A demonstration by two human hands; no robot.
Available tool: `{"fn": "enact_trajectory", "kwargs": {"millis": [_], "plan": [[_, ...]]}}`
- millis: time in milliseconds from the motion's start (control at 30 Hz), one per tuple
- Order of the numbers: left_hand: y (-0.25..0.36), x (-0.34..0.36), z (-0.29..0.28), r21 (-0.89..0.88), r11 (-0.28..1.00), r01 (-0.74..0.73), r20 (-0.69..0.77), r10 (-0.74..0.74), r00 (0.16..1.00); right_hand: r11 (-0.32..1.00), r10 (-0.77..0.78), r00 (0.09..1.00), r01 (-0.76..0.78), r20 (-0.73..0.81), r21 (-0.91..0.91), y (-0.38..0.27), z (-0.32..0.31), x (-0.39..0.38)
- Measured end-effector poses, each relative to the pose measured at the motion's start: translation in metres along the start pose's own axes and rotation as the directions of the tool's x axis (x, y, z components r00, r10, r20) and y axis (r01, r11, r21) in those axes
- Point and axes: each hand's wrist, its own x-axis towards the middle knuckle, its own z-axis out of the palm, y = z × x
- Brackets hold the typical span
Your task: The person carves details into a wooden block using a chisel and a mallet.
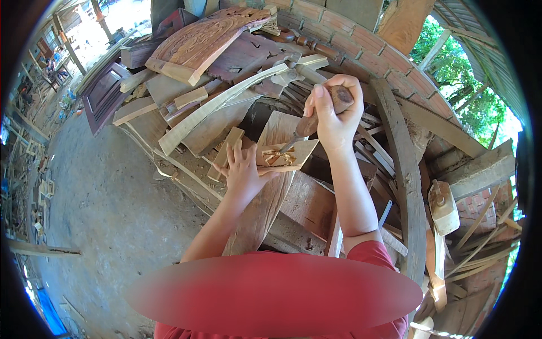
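Far left: bare concrete floor (107, 198), with a dark panelled door leaf (103, 93) leaning by the scrap heap. Above, a carved reddish panel (197, 42) atop stacked offcuts, and a long curved pale slat (220, 107) running down-left across the heap. No containers seen; only loose timber.

Centre: left hand (243, 169) pressed flat, fingers spread, on the left edge of a small pale wood piece (285, 155) bearing a shallow carved motif; piece resting on a sloping plank (265, 209) in the pile.

Right of that: right hand (336, 116) wrapped firmly around the wooden handle of a chisel (313, 121), grip closed tight on it, blade angled down-left with its tip touching the carving, just below and left of the grip.

Far right: wooden mallet (443, 206) lying beside a long grey beam (403, 175).
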Motion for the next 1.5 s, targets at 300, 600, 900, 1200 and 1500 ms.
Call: {"fn": "enact_trajectory", "kwargs": {"millis": [300,600,900,1200,1500], "plan": [[0.048,0.075,-0.060,-0.803,0.447,-0.395,-0.169,0.464,0.869,0.991,0.004,0.986,0.018,0.167,-0.132,-0.001,0.006,-0.004],[0.060,0.098,-0.053,-0.977,0.038,-0.211,-0.168,0.480,0.861,0.609,0.167,0.956,0.094,0.242,-0.788,-0.061,-0.040,-0.015],[0.053,0.104,-0.051,-0.977,-0.082,-0.198,-0.214,0.457,0.863,-0.437,0.503,0.586,-0.462,-0.635,-0.772,-0.035,-0.140,-0.226],[0.054,0.116,-0.049,-0.970,-0.161,-0.181,-0.230,0.375,0.898,-0.484,0.555,0.442,-0.517,-0.704,-0.706,-0.052,-0.109,-0.258],[0.060,0.107,-0.045,-0.961,-0.092,-0.261,-0.276,0.336,0.901,-0.384,0.383,0.609,-0.579,-0.695,-0.719,-0.039,-0.114,-0.275]]}}
